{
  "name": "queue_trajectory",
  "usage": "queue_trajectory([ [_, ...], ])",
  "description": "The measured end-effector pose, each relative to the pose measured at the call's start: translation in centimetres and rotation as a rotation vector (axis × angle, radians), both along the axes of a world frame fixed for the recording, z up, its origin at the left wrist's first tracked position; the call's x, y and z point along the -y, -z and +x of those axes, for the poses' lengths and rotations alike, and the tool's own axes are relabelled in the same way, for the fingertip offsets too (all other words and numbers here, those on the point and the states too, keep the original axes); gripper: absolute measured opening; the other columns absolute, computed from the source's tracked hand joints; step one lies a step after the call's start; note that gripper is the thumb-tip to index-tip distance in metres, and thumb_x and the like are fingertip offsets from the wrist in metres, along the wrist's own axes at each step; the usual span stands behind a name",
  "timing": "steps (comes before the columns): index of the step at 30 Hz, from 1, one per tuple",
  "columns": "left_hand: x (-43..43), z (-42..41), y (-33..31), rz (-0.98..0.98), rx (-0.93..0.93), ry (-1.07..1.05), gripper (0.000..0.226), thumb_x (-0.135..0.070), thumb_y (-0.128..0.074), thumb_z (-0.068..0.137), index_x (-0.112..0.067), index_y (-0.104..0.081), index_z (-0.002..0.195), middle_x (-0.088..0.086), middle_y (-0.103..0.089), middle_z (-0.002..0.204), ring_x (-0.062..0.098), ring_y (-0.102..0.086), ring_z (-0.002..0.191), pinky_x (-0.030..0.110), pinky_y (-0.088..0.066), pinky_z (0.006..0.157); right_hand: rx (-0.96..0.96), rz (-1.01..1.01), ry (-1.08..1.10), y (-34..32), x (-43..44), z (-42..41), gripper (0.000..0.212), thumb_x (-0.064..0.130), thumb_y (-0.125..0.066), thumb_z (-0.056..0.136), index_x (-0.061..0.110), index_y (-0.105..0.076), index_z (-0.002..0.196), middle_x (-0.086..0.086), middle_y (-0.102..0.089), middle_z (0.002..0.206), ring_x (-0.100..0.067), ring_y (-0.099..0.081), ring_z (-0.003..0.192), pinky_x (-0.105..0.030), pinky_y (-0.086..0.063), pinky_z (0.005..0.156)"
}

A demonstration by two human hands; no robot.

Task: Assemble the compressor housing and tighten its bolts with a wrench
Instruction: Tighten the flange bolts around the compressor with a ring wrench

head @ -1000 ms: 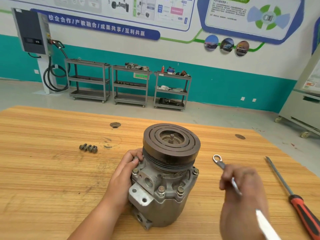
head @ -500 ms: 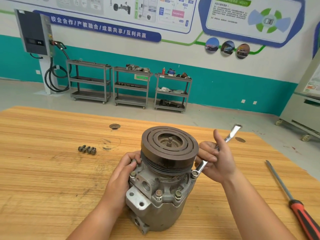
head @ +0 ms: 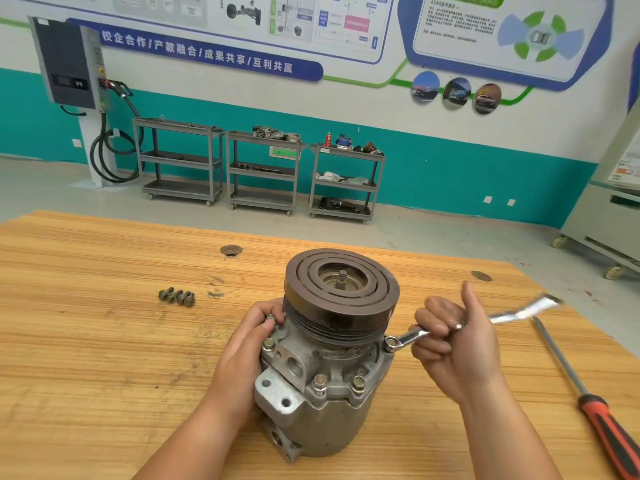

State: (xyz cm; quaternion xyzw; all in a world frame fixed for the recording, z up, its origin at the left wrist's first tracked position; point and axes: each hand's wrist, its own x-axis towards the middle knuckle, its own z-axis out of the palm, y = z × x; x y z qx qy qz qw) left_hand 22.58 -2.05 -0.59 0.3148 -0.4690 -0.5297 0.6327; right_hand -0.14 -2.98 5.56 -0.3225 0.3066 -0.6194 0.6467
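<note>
Two hands flank compressor; wrench right.

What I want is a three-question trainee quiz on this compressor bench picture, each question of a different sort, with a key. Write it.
1. True or false: the ring end of the wrench held in the right hand sits on a bolt at the right side of the compressor.
2. Where do the loose bolts lie? A, on the table, left of the compressor; B, in a box; C, in a bowl.
3. Name the tool lying on the table to the right of the right hand.
Key: 1 true; 2 A; 3 the screwdriver.
</note>
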Motion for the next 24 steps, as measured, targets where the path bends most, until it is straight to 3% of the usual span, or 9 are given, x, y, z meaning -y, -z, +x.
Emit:
queue_trajectory([
  [3,0.0,0.0,0.0,-0.002,0.009,-0.004,0.044,-0.03,-0.047,0.079,0.006,-0.046,0.105,0.004,-0.067,0.088,0.013,-0.066,0.076,0.018,-0.051,0.058,-0.025,-0.138,0.273,1.2,-3.3,1.4,0.052,0.059,-0.037,0.079,0.021,-0.041,0.044,0.003,-0.038,0.047,-0.006,-0.018,0.036,-0.017,-0.014,0.035],
  [6,-0.1,0.0,0.0,-0.015,0.024,-0.011,0.044,-0.03,-0.046,0.078,0.005,-0.046,0.104,0.0,-0.068,0.085,0.011,-0.066,0.075,0.015,-0.049,0.057,-0.114,-0.268,0.465,2.5,-5.8,3.9,0.06,0.058,-0.04,0.088,0.022,-0.049,0.042,0.005,-0.048,0.048,-0.003,-0.032,0.037,-0.014,-0.022,0.034],
  [7,-0.1,0.0,0.0,-0.014,0.02,-0.009,0.044,-0.03,-0.046,0.078,0.006,-0.046,0.105,0.0,-0.068,0.085,0.011,-0.066,0.075,0.016,-0.05,0.057,-0.256,-0.315,0.53,2.9,-6.4,4.9,0.063,0.084,-0.048,0.029,0.023,-0.052,0.043,0.005,-0.052,0.05,0.0,-0.038,0.04,-0.012,-0.027,0.038],
  [8,-0.1,0.0,0.0,-0.014,0.018,-0.008,0.044,-0.029,-0.046,0.079,0.006,-0.045,0.105,0.001,-0.068,0.086,0.012,-0.066,0.075,0.016,-0.05,0.057,-0.405,-0.39,0.609,3.5,-6.7,5.9,0.047,-0.007,-0.023,0.067,0.023,-0.054,0.049,0.006,-0.055,0.055,0.002,-0.042,0.045,-0.01,-0.03,0.043],
  [9,-0.1,0.0,0.0,-0.014,0.022,-0.011,0.043,-0.029,-0.046,0.079,0.006,-0.045,0.105,0.001,-0.068,0.087,0.012,-0.066,0.075,0.016,-0.049,0.057,-0.525,-0.454,0.655,3.8,-7.1,6.9,0.036,0.044,-0.048,0.084,0.022,-0.052,0.056,0.008,-0.055,0.061,0.002,-0.044,0.051,-0.009,-0.033,0.049],
  [12,0.0,0.0,0.1,-0.009,0.041,-0.019,0.031,-0.02,-0.043,0.089,0.007,-0.045,0.105,0.003,-0.067,0.087,0.011,-0.065,0.074,0.014,-0.048,0.056,-0.69,-0.585,0.679,4.4,-7.6,8.3,0.025,0.04,-0.057,0.074,0.023,-0.041,0.064,0.005,-0.049,0.07,-0.003,-0.044,0.06,-0.012,-0.037,0.058],
  [16,-0.1,0.0,0.2,-0.01,0.045,-0.01,0.029,-0.019,-0.042,0.09,0.005,-0.046,0.105,0.001,-0.069,0.084,0.011,-0.066,0.072,0.015,-0.049,0.055,-0.429,-0.521,0.682,3.3,-7.6,6.6,0.024,0.039,-0.056,0.069,0.022,-0.056,0.052,0.008,-0.058,0.058,0.0,-0.049,0.053,-0.009,-0.04,0.053],
  [19,0.0,0.0,0.3,-0.008,0.068,-0.012,0.021,-0.011,-0.035,0.098,0.005,-0.046,0.105,-0.001,-0.069,0.081,0.009,-0.065,0.07,0.013,-0.048,0.054,-0.253,-0.53,0.653,1.7,-7.3,3.9,0.05,0.026,-0.041,0.089,0.024,-0.052,0.04,0.008,-0.052,0.046,-0.006,-0.044,0.044,-0.019,-0.027,0.043],
  [24,-0.1,0.0,0.2,-0.002,0.054,-0.003,0.022,-0.013,-0.037,0.096,0.007,-0.044,0.105,-0.001,-0.068,0.081,0.01,-0.065,0.071,0.015,-0.049,0.055,-0.052,-0.271,0.266,-0.3,-3.6,-0.4,0.047,0.037,-0.039,0.085,0.024,-0.04,0.041,0.006,-0.037,0.045,-0.006,-0.016,0.04,-0.016,-0.017,0.036],
])
